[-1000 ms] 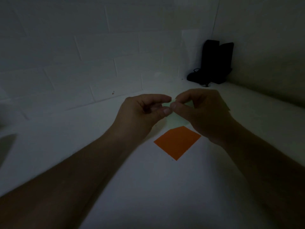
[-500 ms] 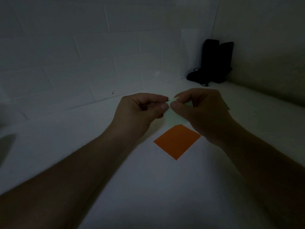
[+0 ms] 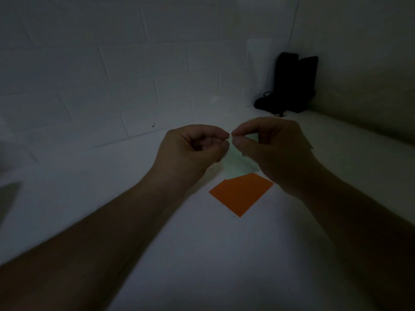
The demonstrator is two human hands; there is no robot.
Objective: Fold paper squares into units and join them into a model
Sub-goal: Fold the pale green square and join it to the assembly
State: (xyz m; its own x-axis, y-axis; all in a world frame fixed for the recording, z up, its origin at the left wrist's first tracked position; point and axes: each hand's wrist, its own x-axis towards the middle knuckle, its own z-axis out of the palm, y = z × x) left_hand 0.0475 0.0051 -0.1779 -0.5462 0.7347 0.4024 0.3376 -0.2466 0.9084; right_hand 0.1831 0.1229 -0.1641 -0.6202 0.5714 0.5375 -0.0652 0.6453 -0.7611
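Your left hand (image 3: 190, 151) and right hand (image 3: 274, 151) pinch the pale green paper (image 3: 238, 163) with fingers clamped above the bench (image 3: 202, 254); line up its corners before creasing firmly.

The room is very dim, with a cool grey cast over everything. The orange paper (image 3: 241, 193) is the one vivid patch. The forearms sink into near-black at the bottom edge. The wide lens bows the wall's (image 3: 134, 75) brick lines, and fine detail looks soft and grainy.
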